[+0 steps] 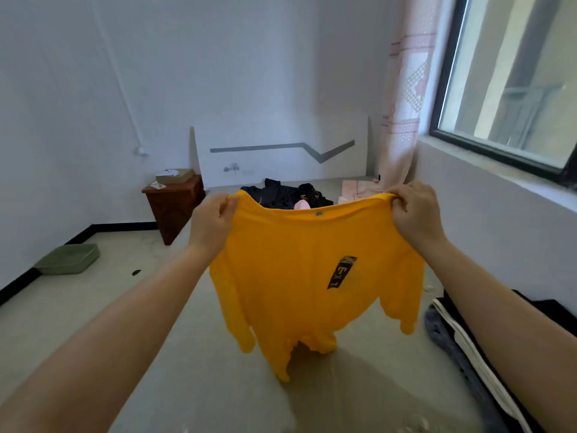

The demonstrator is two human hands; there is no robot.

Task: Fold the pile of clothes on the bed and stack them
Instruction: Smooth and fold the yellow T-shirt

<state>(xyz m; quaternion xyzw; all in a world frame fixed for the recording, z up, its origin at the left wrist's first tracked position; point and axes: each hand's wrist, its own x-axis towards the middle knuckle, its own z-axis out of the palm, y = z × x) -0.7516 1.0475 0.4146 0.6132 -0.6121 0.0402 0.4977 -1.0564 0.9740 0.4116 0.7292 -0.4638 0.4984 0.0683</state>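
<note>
— Yellow cotton, by the look: the T-shirt (312, 276) hangs mid-frame above the bed (187, 354), spread wide. Why hold it like that?

— To let it fall flat before folding, I'd judge. The left hand (210, 225) pinches one shoulder and the right hand (416, 214) grips the other, fingers curled tight on the cloth, so the neckline stretches taut between them.

— And the shirt itself?

— Sleeves droop at both sides, the hem bunches near the mattress, and a dark label reading "NEXT" shows through the fabric.

— What lies around it?

— The unfolded pile (287, 195) sits behind, upper centre. Dark clothes (452, 332) lie at lower right, perhaps the stack. A wooden nightstand (175, 207) stands at left.
</note>
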